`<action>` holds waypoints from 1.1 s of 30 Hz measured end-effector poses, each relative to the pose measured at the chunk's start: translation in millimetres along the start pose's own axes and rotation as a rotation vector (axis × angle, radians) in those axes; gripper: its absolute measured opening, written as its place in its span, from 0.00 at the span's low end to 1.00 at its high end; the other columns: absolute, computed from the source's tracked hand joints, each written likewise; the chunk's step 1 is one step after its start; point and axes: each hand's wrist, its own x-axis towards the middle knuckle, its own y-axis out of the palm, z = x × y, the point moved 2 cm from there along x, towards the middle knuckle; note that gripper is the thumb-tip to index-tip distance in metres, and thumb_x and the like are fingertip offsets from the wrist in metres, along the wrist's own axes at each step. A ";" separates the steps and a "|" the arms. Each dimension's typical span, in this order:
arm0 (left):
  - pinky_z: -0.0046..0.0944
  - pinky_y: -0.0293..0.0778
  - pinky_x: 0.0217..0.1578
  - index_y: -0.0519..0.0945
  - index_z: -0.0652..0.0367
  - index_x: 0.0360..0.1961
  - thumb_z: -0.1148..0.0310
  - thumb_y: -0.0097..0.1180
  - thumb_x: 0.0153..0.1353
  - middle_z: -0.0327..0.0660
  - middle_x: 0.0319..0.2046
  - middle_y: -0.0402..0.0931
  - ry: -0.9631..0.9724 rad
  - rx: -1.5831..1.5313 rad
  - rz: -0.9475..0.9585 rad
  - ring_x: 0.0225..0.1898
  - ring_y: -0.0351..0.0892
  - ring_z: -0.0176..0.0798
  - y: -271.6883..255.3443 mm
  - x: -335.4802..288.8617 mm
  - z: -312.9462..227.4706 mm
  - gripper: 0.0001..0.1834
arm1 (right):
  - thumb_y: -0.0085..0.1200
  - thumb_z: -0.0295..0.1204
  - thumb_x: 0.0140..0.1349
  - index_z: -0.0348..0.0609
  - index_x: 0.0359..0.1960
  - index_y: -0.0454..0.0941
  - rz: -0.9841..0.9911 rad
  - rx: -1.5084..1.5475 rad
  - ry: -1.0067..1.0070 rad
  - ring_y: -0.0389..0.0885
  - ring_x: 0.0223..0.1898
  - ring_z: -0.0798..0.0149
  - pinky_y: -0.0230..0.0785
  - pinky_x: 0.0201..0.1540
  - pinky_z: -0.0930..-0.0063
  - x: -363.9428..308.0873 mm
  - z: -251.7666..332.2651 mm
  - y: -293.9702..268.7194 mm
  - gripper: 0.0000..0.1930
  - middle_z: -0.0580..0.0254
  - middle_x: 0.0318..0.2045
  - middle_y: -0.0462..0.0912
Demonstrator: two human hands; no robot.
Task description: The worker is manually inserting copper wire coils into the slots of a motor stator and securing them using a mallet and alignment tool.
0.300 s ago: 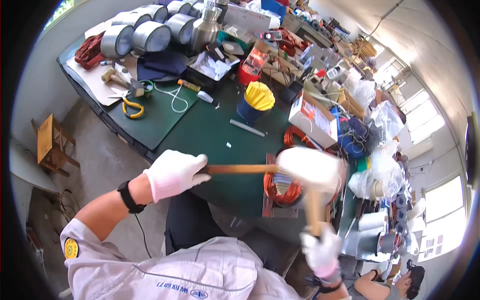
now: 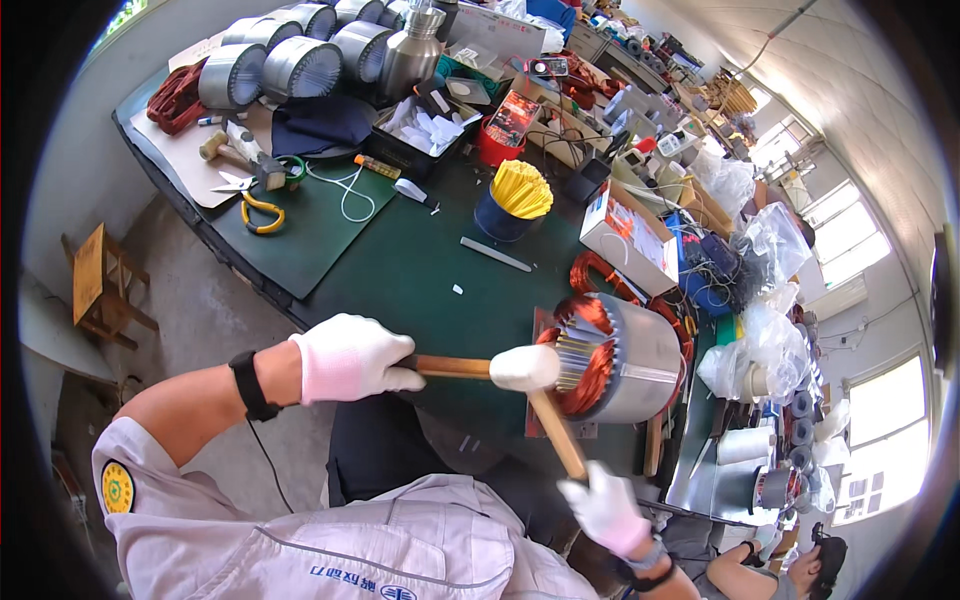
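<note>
My gloved left hand (image 2: 350, 358) is closed around one end of a wooden stick (image 2: 455, 367), which points right toward a motor stator (image 2: 645, 360). The stator lies on its side at the table's near edge, its red-brown copper windings (image 2: 597, 382) bulging from the end that faces the stick. In my gloved right hand (image 2: 608, 508) is the wooden handle of a white-headed mallet (image 2: 525, 368). Its head overlaps the stick's right end beside the windings, so I cannot tell whether the stick touches them.
Yellow strips stand in a dark blue cup (image 2: 510, 215) beyond the stator. Scissors (image 2: 262, 212) and a hammer (image 2: 262, 170) lie at the left. Stator cores (image 2: 300, 70) line the back left. A wooden stool (image 2: 100, 285) stands on the floor; another person (image 2: 760, 572) sits at lower right.
The mallet has swung left and its head, blurred over the stator before, now sits at the stick's right end. My right hand moved slightly left; my left hand stays nearly in place.
</note>
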 end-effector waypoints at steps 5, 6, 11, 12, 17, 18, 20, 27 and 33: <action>0.48 0.79 0.31 0.80 0.59 0.33 0.53 0.67 0.65 0.51 0.24 0.81 -0.043 0.010 -0.348 0.28 0.84 0.58 3.3 -24.1 22.9 0.19 | 0.64 0.27 0.60 0.35 0.32 0.78 -0.216 0.275 0.135 0.82 0.21 0.50 0.72 0.28 0.61 -21.5 13.2 -0.9 0.08 0.49 0.19 0.78; 0.47 0.78 0.29 0.79 0.60 0.32 0.60 0.68 0.63 0.51 0.22 0.80 -0.056 -0.100 -0.444 0.27 0.83 0.58 2.1 -28.3 19.8 0.15 | 0.64 0.25 0.58 0.36 0.30 0.78 -0.357 0.303 0.102 0.82 0.20 0.59 0.71 0.25 0.65 -26.3 9.4 -1.8 0.06 0.56 0.17 0.79; 0.42 0.80 0.43 0.84 0.63 0.46 0.70 0.64 0.64 0.49 0.38 0.82 0.078 -0.879 -0.448 0.42 0.85 0.39 59.5 -3.5 -45.2 0.12 | 0.64 0.20 0.63 0.30 0.31 0.80 -0.303 0.937 -0.008 0.85 0.27 0.68 0.77 0.31 0.74 -15.1 -2.2 16.6 0.06 0.50 0.37 0.88; 0.43 0.79 0.49 0.84 0.62 0.50 0.69 0.64 0.64 0.48 0.43 0.82 0.229 -0.890 -0.380 0.47 0.84 0.42 67.2 8.1 -71.1 0.14 | 0.68 0.26 0.66 0.27 0.44 0.81 -0.285 1.096 -0.039 0.87 0.29 0.67 0.79 0.34 0.74 -11.3 1.6 26.4 0.12 0.47 0.41 0.88; 0.53 0.70 0.66 0.79 0.60 0.62 0.60 0.64 0.69 0.53 0.62 0.76 0.680 -0.827 -0.127 0.66 0.73 0.56 113.0 56.0 -158.9 0.25 | 0.66 0.24 0.61 0.22 0.51 0.80 -0.201 1.170 0.193 0.80 0.20 0.70 0.70 0.22 0.77 -24.7 -2.3 34.8 0.19 0.58 0.28 0.85; 0.54 0.68 0.68 0.77 0.59 0.65 0.57 0.64 0.69 0.53 0.66 0.72 0.777 -0.620 -0.165 0.69 0.69 0.59 118.1 63.9 -159.2 0.28 | 0.64 0.22 0.61 0.22 0.49 0.80 -0.287 1.194 0.213 0.79 0.19 0.70 0.71 0.22 0.76 -36.5 -22.0 45.9 0.17 0.56 0.28 0.85; 0.56 0.70 0.65 0.73 0.62 0.67 0.57 0.66 0.64 0.55 0.60 0.74 0.628 -0.107 -0.199 0.65 0.72 0.59 128.8 82.6 -161.7 0.34 | 0.59 0.19 0.61 0.23 0.42 0.79 -0.526 1.336 0.237 0.79 0.16 0.68 0.74 0.20 0.74 -49.9 -33.8 48.3 0.10 0.51 0.27 0.85; 0.50 0.80 0.49 0.75 0.66 0.63 0.63 0.66 0.62 0.53 0.46 0.78 0.509 0.243 -0.246 0.48 0.82 0.55 142.5 119.8 -155.6 0.30 | 0.50 0.21 0.62 0.24 0.40 0.79 -0.636 1.358 0.233 0.74 0.13 0.70 0.72 0.18 0.75 -67.4 -71.5 28.0 0.10 0.57 0.23 0.81; 0.50 0.77 0.56 0.80 0.59 0.60 0.64 0.65 0.61 0.49 0.52 0.82 0.640 0.268 -0.240 0.52 0.82 0.55 92.1 111.0 -116.6 0.25 | 0.56 0.16 0.64 0.27 0.54 0.82 -0.715 1.224 0.453 0.78 0.18 0.76 0.71 0.21 0.81 -100.3 -143.0 26.1 0.17 0.60 0.31 0.87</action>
